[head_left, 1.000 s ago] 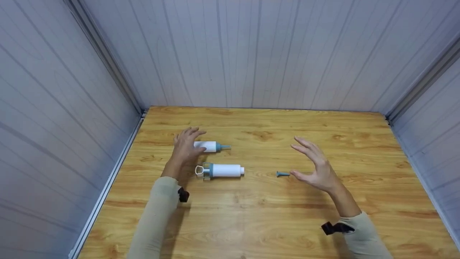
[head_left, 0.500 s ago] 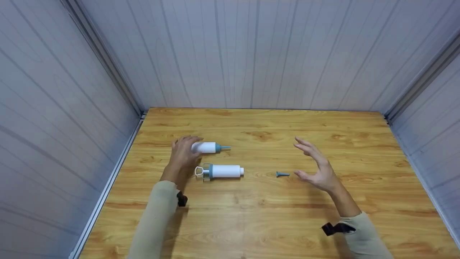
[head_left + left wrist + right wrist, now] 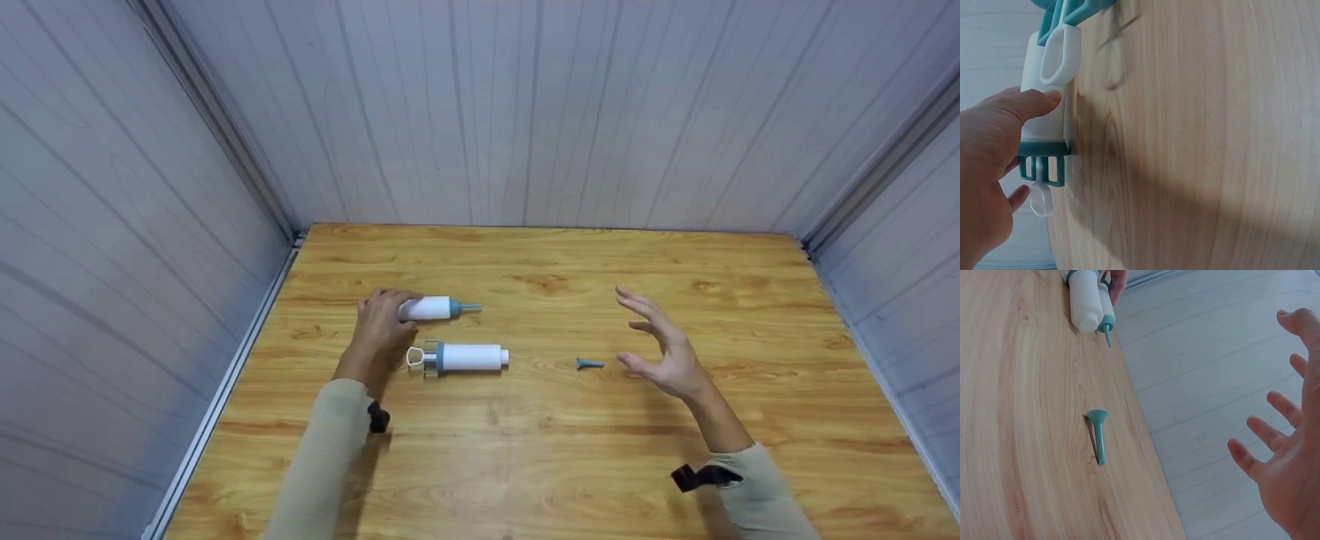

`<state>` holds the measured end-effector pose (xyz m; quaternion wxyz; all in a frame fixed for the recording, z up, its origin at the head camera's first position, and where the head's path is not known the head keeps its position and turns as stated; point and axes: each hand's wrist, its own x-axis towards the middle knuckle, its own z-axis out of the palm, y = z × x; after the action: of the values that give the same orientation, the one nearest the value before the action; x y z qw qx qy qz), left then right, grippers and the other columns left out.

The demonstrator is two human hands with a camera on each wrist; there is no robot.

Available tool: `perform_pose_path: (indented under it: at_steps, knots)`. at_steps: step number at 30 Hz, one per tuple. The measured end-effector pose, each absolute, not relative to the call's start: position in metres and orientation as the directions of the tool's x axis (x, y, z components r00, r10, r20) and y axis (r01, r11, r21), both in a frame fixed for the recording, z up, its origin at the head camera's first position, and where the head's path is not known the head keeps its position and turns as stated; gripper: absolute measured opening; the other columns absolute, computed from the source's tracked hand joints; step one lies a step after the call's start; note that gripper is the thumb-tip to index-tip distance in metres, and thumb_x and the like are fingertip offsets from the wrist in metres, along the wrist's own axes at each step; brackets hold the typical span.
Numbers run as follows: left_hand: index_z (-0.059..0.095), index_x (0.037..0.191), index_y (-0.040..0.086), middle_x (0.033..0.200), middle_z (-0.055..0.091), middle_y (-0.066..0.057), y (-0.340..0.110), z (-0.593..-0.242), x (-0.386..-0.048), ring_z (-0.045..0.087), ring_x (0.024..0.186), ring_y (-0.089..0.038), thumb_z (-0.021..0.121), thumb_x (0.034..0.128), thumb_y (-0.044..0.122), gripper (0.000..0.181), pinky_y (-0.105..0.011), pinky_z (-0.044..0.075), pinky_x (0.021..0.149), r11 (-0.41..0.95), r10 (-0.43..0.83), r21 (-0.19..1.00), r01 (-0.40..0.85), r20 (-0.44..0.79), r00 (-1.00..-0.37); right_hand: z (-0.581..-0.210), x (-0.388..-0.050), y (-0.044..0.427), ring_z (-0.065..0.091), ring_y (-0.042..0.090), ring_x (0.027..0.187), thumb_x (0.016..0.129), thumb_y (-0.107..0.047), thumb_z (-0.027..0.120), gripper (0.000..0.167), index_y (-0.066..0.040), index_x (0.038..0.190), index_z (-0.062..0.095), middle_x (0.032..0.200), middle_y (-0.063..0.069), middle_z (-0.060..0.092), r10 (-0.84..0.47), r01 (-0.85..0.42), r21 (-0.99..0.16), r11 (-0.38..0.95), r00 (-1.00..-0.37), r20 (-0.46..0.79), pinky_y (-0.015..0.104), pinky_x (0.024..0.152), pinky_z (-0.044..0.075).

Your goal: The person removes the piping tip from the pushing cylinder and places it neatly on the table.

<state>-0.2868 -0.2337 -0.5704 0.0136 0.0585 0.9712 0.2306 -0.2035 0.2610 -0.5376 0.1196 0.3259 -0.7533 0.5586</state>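
Two white plunger syringes with teal fittings lie on the wooden table, roughly parallel. My left hand [image 3: 377,319] grips the farther syringe [image 3: 431,307], which has a thin teal nozzle at its right end. In the left wrist view, the left thumb lies across that syringe's white barrel [image 3: 1043,124], with the other fingers mostly hidden behind it. The nearer syringe [image 3: 472,357] has a bare white tip and a white ring handle. To its right lies a loose teal nozzle [image 3: 589,364]. Beside that nozzle, my right hand [image 3: 671,364] is held with fingers spread, holding nothing.
Pale panel walls [image 3: 495,112] border the wooden table [image 3: 525,465] at the back and both sides. Dark camera mounts sit on both wrists, by the sleeves [image 3: 322,450].
My left hand has lowered onto the farther syringe, and its fingers have closed round the barrel. The right hand has drawn slightly away from the loose nozzle.
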Motion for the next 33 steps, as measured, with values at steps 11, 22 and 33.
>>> perform_pose_path:
  at_steps: [11, 22, 33]
  knots:
    - [0.074, 0.149, 0.017, 0.158, 0.069, -0.017, -0.234, -0.572, -0.288, 0.056, 0.15, -0.042, 0.08, 0.104, 0.013, 0.046, -0.06, 0.04, 0.116, 0.883, 0.111, 0.46, 0.092, -0.014, -0.994, -0.539, -0.202, 0.263, 0.045, 0.006, 0.164, 0.087, 0.017, 0.075, 0.079, 0.01, 0.161, 0.049, 0.179, 0.0, 0.048, -0.342, -0.606, -0.78, 0.154, -0.774, 0.534, 0.028, 0.119, 0.049]
    - [0.072, 0.15, 0.016, 0.16, 0.067, -0.018, -0.234, -0.571, -0.285, 0.054, 0.153, -0.043, 0.079, 0.1054, 0.015, 0.045, -0.059, 0.041, 0.114, 0.892, 0.13, 0.44, 0.109, -0.016, -0.991, -0.539, -0.204, 0.264, 0.053, 0.011, 0.157, 0.086, 0.022, 0.074, 0.083, 0.011, 0.163, 0.045, 0.176, -0.008, 0.05, -0.34, -0.585, -0.807, 0.082, -0.778, 0.529, 0.025, 0.114, 0.053]
    - [0.071, 0.15, 0.015, 0.16, 0.065, -0.019, -0.235, -0.561, -0.281, 0.053, 0.154, -0.044, 0.077, 0.106, 0.012, 0.044, -0.062, 0.039, 0.117, 0.88, 0.142, 0.461, 0.116, -0.022, -0.99, -0.542, -0.211, 0.267, 0.062, 0.022, 0.152, 0.088, 0.026, 0.072, 0.084, 0.012, 0.165, 0.042, 0.176, 0.01, 0.049, -0.351, -0.526, -0.85, 0.018, -0.8, 0.487, 0.027, 0.108, 0.061]
